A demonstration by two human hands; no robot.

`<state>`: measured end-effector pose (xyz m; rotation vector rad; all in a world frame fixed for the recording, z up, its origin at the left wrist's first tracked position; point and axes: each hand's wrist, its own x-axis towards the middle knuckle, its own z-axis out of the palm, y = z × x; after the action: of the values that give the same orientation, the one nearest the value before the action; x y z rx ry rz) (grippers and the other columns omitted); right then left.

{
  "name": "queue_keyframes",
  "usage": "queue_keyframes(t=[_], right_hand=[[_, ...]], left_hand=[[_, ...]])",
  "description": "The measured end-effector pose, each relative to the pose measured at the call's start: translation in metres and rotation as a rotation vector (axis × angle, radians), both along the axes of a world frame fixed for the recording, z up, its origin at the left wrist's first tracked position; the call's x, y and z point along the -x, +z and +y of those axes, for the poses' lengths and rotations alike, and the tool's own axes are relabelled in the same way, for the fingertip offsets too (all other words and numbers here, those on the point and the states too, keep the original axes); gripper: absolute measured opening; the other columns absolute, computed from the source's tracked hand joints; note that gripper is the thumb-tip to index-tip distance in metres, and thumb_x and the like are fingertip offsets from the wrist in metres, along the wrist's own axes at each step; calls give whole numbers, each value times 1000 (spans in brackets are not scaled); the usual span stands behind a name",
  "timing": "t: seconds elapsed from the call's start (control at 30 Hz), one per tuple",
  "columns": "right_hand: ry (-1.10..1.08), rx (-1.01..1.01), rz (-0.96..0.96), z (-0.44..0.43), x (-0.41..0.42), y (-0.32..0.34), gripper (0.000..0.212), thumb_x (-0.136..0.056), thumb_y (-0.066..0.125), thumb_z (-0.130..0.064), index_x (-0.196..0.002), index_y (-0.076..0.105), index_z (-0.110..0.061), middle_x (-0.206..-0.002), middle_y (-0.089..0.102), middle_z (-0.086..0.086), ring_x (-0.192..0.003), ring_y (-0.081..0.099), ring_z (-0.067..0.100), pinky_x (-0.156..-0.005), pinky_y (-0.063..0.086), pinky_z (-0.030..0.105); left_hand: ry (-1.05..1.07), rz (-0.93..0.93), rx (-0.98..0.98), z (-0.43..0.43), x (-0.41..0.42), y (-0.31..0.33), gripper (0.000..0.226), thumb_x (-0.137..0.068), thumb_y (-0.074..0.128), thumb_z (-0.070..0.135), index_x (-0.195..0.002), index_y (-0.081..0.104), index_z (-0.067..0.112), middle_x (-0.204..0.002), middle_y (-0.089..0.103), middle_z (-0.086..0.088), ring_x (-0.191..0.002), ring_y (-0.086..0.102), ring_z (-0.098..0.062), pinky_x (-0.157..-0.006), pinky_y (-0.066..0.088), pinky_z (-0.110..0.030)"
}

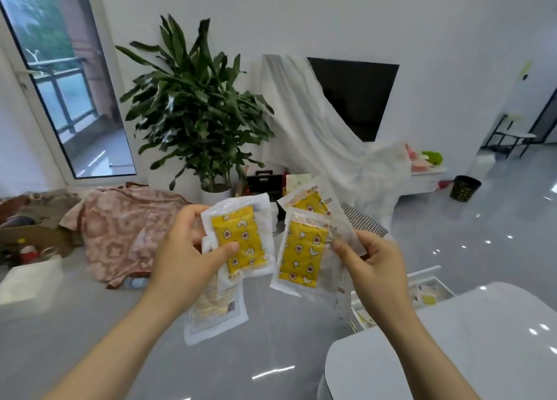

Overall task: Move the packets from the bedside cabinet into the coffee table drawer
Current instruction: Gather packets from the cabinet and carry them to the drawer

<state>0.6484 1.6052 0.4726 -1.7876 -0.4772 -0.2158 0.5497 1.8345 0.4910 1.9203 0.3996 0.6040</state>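
View from a head-worn camera, looking down at a person's two bare hands raised in front of them in a living room.

The left hand (187, 249) pinches a clear plastic packet (241, 236) with a yellow pad inside, printed with stars and moons. The thumb lies across the packet's front and the fingers curl behind it. A second packet (215, 312) hangs below the same hand, its pale printed back facing the camera.

The right hand (370, 267) pinches the right edge of a matching yellow packet (303, 261), thumb on front and fingers curled behind. Another yellow packet (307, 202) sticks up just behind that one. Whether the right hand grips it too cannot be told. All the packets are held in the air above the grey floor (90, 324), with a small gap between the left pair and the right pair.

At lower right is the glossy white top of a low desk (452, 354). Beside it, just below the right hand, an open white drawer (422, 274) shows small pale and yellow items (428, 298) lying inside; they are too blurred to identify.

Further back, a tall leafy plant (196, 107) stands in a white pot. To its right, a white cloth (316, 134) drapes partly over a dark wall-mounted screen (358, 95). A pink patterned blanket (126, 230) lies heaped on the floor at left, below a glass door (66, 83). A dark bin (465, 188) stands on the floor at right.
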Motion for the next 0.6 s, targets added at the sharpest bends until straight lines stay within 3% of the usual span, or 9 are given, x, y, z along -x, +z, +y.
queue_keyframes(t=[0.13,0.33,0.4,0.6], right_hand=[[-114,32,28,-3,-40,-24,13,-87,67,-17,-78,71,-25,-73,71,-11,-65,65,9,-52,52,22],[-229,66,109,-13,-112,-66,17,-87,66,-15,-76,68,-27,-64,66,-25,-62,61,-4,-49,42,8],[-282,93,145,-19,-137,-81,15,-87,66,-16,-76,69,-25,-61,66,-21,-62,60,-3,-49,42,9],[-356,139,274,-36,-197,-117,12,-89,63,-21,-80,70,-20,-67,67,-11,-66,60,-5,-51,44,8]], left_hand=[[-68,57,20,1,-63,-26,43,-73,80,17,-99,51,35,-84,74,9,-73,71,-7,-71,58,-43],[-134,141,64,-8,-159,-61,45,-73,79,14,-103,51,31,-87,74,6,-77,71,-8,-74,58,-43],[-158,187,72,-13,-190,-72,45,-73,79,14,-103,51,32,-89,75,5,-79,72,-10,-75,58,-44],[-215,290,72,-30,-270,-101,43,-74,78,10,-103,50,25,-83,74,6,-70,70,-2,-66,56,-29]])
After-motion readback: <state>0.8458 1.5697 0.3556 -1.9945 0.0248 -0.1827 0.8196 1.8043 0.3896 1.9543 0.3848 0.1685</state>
